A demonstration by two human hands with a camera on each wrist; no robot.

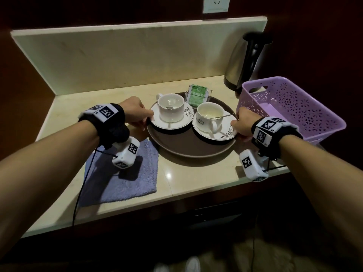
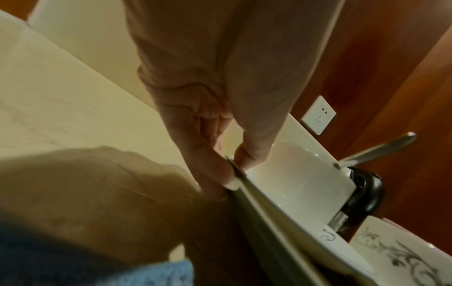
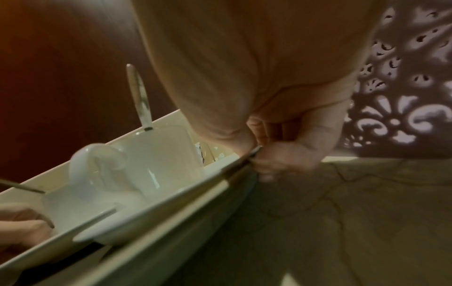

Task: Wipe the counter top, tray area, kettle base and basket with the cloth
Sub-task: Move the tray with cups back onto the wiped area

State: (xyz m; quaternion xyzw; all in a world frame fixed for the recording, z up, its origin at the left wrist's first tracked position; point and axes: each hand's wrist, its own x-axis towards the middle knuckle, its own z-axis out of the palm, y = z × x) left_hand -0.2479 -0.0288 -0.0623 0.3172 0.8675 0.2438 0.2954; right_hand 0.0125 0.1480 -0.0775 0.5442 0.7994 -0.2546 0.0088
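Note:
A round brown tray [image 1: 182, 142] carries two white cups on saucers [image 1: 170, 108] [image 1: 209, 116], each with a spoon. My left hand [image 1: 146, 119] pinches the tray's left rim, thumb on top, and the left wrist view shows the pinch [image 2: 232, 166] up close. My right hand [image 1: 236, 126] grips the right rim, seen also in the right wrist view [image 3: 257, 154]. The tray throws a wide shadow on the cream counter top [image 1: 186, 177]. The blue cloth [image 1: 125, 173] lies flat at the front left, under my left wrist, held by neither hand.
A steel kettle [image 1: 243, 59] stands at the back right, its base hidden behind the purple perforated basket [image 1: 306, 114] right beside my right hand. A clear holder with green tea packets [image 1: 198, 95] sits at the tray's back. A stone backsplash and a wall socket [image 1: 216, 3] are behind.

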